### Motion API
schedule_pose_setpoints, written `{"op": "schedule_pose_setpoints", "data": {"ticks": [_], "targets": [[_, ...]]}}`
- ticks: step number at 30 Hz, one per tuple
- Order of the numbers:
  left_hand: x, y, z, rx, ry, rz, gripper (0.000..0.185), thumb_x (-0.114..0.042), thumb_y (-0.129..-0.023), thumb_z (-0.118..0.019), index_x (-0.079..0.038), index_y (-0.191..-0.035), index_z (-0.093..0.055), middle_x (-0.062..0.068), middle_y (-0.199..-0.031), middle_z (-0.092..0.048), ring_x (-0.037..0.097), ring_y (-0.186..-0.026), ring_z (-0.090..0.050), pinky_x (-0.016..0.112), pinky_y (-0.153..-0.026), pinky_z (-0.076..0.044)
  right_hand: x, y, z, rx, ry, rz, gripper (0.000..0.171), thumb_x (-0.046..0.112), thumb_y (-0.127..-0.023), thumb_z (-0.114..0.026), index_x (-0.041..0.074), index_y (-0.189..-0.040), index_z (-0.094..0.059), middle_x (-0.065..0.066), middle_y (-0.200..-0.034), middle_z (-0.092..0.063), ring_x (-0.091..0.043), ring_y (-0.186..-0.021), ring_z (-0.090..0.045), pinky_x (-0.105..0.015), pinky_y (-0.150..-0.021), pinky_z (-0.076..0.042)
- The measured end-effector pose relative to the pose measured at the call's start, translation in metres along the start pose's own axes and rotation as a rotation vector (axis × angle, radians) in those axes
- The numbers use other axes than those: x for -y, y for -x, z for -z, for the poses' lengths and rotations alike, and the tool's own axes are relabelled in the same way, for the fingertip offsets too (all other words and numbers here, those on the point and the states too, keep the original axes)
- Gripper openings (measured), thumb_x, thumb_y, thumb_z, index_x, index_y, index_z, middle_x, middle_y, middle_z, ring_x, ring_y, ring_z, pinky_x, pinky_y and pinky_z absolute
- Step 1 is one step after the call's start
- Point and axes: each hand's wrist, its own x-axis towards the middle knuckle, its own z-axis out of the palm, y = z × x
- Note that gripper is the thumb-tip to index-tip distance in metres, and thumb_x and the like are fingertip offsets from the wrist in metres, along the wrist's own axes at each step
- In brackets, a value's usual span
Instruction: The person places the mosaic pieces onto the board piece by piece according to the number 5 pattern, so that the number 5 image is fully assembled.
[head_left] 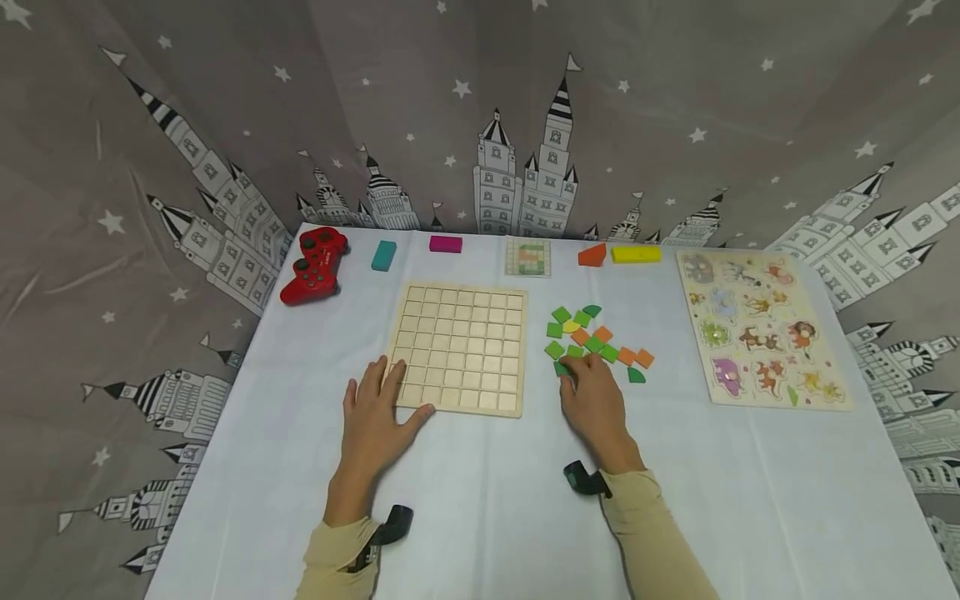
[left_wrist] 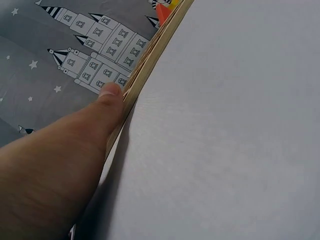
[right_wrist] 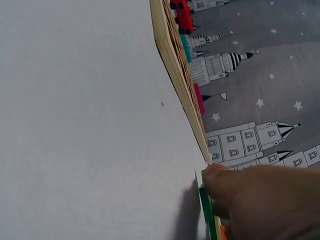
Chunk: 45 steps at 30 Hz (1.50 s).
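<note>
A square wooden grid board [head_left: 460, 350] lies flat left of the middle. My left hand [head_left: 377, 421] rests at its near left corner, fingers spread over the left edge and thumb along the near edge. In the left wrist view the thumb [left_wrist: 107, 107] lies against the board's side [left_wrist: 145, 67]. My right hand [head_left: 595, 408] is at the near left side of a loose group of small tiles, fingers bent down. Its thumb and forefinger pinch a dark green rounded tile [head_left: 561, 368], partly hidden. Light green tiles [head_left: 554, 350] and orange tiles [head_left: 644, 358] lie around the fingertips.
Along the back stand a red game controller [head_left: 315, 267], a teal block [head_left: 383, 256], a magenta block [head_left: 446, 243], a small pattern card [head_left: 528, 257], an orange block [head_left: 592, 255] and a yellow block [head_left: 636, 254]. An animal puzzle board [head_left: 761, 329] lies at the right.
</note>
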Motion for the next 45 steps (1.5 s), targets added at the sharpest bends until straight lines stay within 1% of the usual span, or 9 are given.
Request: {"op": "schedule_pose_setpoints", "data": {"ticks": [2,7,10,16,23,27,34,40,45], "targets": [[0.001,0.000,-0.001,-0.012,-0.001,-0.008,0.089,-0.056,-0.086,-0.073,-0.013,-0.156,-0.039,0.020,-0.166,-0.028,0.041,-0.155,-0.023,0.065,-0.124,-0.009,0.000,0.001,0.000,-0.017,-0.007,-0.003,0.035,0.028,-0.095,-0.071,0.010,-0.125,-0.071,-0.014,-0.110,-0.061,-0.029,-0.095,-0.061,-0.044,-0.072,-0.054],[0.001,-0.003,-0.005,-0.012,-0.012,-0.020,0.088,-0.058,-0.087,-0.071,-0.013,-0.156,-0.040,0.020,-0.166,-0.028,0.042,-0.155,-0.022,0.065,-0.124,-0.010,-0.001,0.002,0.001,-0.067,0.019,-0.032,0.038,0.033,-0.092,-0.076,0.007,-0.119,-0.072,-0.010,-0.101,-0.060,-0.024,-0.084,-0.056,-0.037,-0.065,-0.049],[0.001,-0.004,-0.005,0.005,-0.017,-0.016,0.088,-0.059,-0.087,-0.070,-0.014,-0.157,-0.039,0.019,-0.167,-0.026,0.041,-0.156,-0.021,0.064,-0.125,-0.008,-0.002,0.003,0.002,-0.053,0.024,-0.024,0.034,0.029,-0.094,-0.073,0.006,-0.119,-0.072,-0.010,-0.097,-0.059,-0.023,-0.082,-0.055,-0.036,-0.066,-0.047],[-0.002,-0.006,-0.003,0.033,-0.026,-0.021,0.091,-0.061,-0.087,-0.069,-0.014,-0.158,-0.037,0.018,-0.168,-0.024,0.041,-0.157,-0.018,0.063,-0.126,-0.006,-0.006,0.005,0.004,-0.018,0.012,-0.037,0.036,0.028,-0.095,-0.072,0.006,-0.123,-0.071,-0.011,-0.102,-0.061,-0.024,-0.087,-0.056,-0.039,-0.072,-0.051],[-0.005,-0.004,0.005,0.079,-0.027,-0.016,0.093,-0.059,-0.087,-0.071,-0.012,-0.158,-0.036,0.023,-0.167,-0.022,0.045,-0.156,-0.017,0.069,-0.123,-0.006,-0.005,0.004,0.004,0.006,0.012,0.014,0.033,0.026,-0.095,-0.071,0.003,-0.120,-0.071,-0.009,-0.097,-0.057,-0.023,-0.083,-0.053,-0.036,-0.070,-0.048],[-0.008,-0.009,0.010,0.094,-0.015,-0.024,0.094,-0.061,-0.086,-0.071,-0.013,-0.159,-0.036,0.021,-0.168,-0.019,0.043,-0.157,-0.015,0.069,-0.123,-0.005,0.001,0.001,0.003,0.005,0.007,0.074,0.032,0.025,-0.094,-0.072,0.004,-0.118,-0.071,-0.009,-0.098,-0.058,-0.022,-0.085,-0.055,-0.037,-0.072,-0.050],[-0.008,-0.011,0.004,0.111,-0.039,-0.045,0.093,-0.062,-0.084,-0.072,-0.012,-0.156,-0.040,0.020,-0.169,-0.020,0.043,-0.157,-0.017,0.067,-0.124,-0.006,0.033,-0.018,0.002,0.061,-0.029,0.213,0.028,0.029,-0.097,-0.068,0.009,-0.117,-0.071,-0.005,-0.100,-0.060,-0.018,-0.085,-0.055,-0.033,-0.072,-0.050],[-0.007,-0.012,-0.001,0.082,-0.027,-0.033,0.090,-0.063,-0.084,-0.072,-0.014,-0.153,-0.043,0.019,-0.168,-0.022,0.042,-0.156,-0.018,0.067,-0.124,-0.007,0.072,-0.056,-0.007,0.150,-0.069,0.371,0.029,0.032,-0.100,-0.064,0.010,-0.118,-0.070,-0.005,-0.104,-0.060,-0.018,-0.093,-0.060,-0.034,-0.080,-0.055],[-0.006,-0.012,-0.001,0.091,-0.025,-0.015,0.090,-0.063,-0.084,-0.072,-0.014,-0.152,-0.043,0.019,-0.168,-0.022,0.042,-0.156,-0.017,0.067,-0.124,-0.007,0.106,-0.089,-0.022,0.247,-0.094,0.406,0.032,0.034,-0.102,-0.060,0.011,-0.122,-0.069,-0.004,-0.111,-0.060,-0.018,-0.102,-0.062,-0.035,-0.089,-0.056]]}}
